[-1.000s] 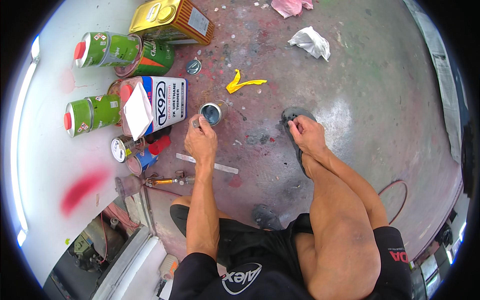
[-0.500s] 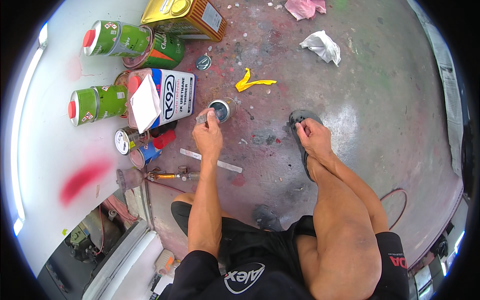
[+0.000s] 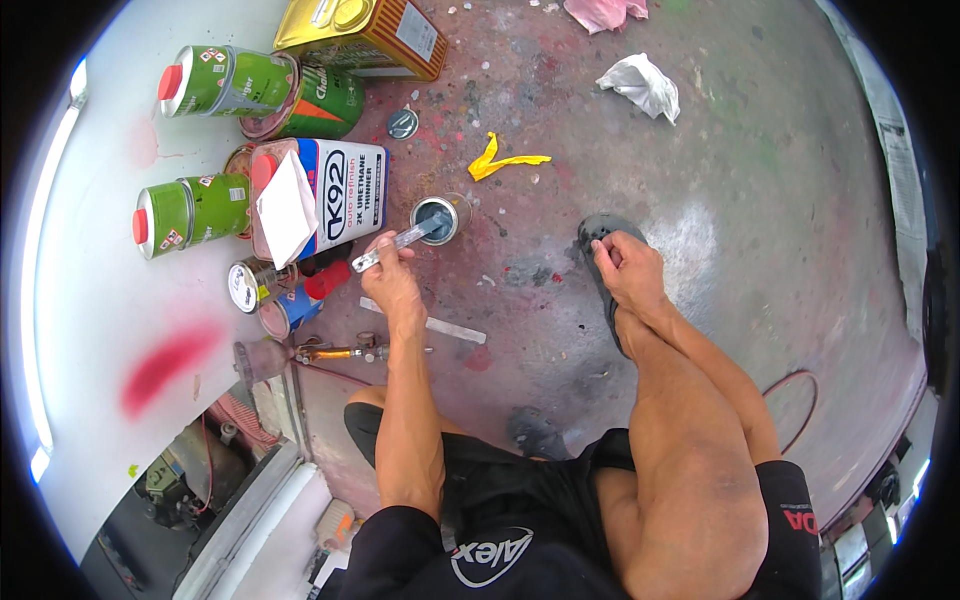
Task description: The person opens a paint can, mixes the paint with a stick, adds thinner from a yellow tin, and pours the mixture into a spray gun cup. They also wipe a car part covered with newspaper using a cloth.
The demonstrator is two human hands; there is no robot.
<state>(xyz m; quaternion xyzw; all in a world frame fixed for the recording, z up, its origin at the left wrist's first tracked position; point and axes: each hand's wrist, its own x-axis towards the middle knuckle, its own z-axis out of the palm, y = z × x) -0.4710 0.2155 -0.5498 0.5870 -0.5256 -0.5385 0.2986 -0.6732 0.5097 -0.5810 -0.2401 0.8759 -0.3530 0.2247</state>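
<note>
My left hand (image 3: 394, 287) is closed on the end of a flat, semi-clear stirring stick (image 3: 402, 240), its other end dipping into a small open can (image 3: 463, 217) of dark blue-grey paint. The can stands upright on the stained floor. Over my dark clog (image 3: 598, 230) rests my right hand (image 3: 632, 275), fingers curled and no object showing in them. Beyond the can lie a round metal lid (image 3: 403, 124) and a twisted yellow strip (image 3: 490, 160). A second flat strip (image 3: 455, 330) lies on the floor by my left forearm.
Left of the can are a thinner tin (image 3: 352, 195) with folded white paper (image 3: 287, 213), green cans (image 3: 215, 205), small tins (image 3: 295, 308) and a spray gun (image 3: 340, 352). A gold tin (image 3: 390, 40), white cloth (image 3: 640, 88) and pink cloth (image 3: 605, 12) lie farther off.
My left hand has drawn back from the can, nearer and to the left. The stick is now tilted across the can's rim and shows more of its length. The right hand stays put.
</note>
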